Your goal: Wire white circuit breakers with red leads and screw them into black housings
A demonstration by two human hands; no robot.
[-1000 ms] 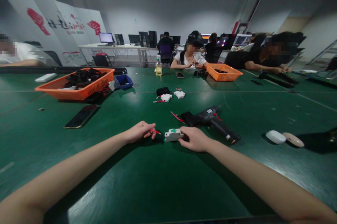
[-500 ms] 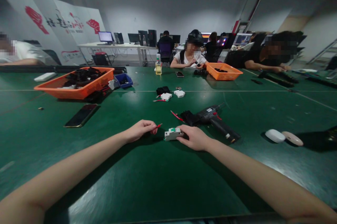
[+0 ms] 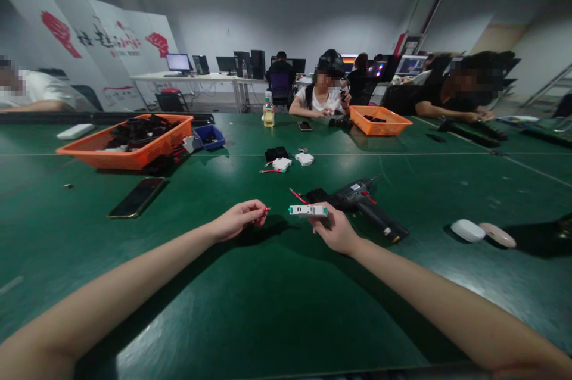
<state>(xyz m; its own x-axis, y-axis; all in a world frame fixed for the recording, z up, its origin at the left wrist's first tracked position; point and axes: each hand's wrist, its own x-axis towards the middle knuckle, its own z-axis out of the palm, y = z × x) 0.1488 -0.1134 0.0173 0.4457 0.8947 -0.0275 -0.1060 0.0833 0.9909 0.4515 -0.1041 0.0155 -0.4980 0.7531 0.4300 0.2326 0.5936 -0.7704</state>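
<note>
Both forearms [image 3: 147,276] slant inward over the green table [image 3: 259,320], bringing the hands nearly face to face. The left hand [image 3: 241,219], its fingers curled and thumb on top, pinches a red wire [image 3: 267,210] whose tip points toward the right hand [image 3: 337,230]. That hand grips a white miniature circuit breaker [image 3: 307,211] by its right end, narrow face up, just apart from the wire. A smartphone [image 3: 137,197] lies left of the left hand; a power drill [image 3: 357,196] rests just beyond the right. Farther ahead, between the hands' lines of reach, lie more white breakers [image 3: 282,164].
</note>
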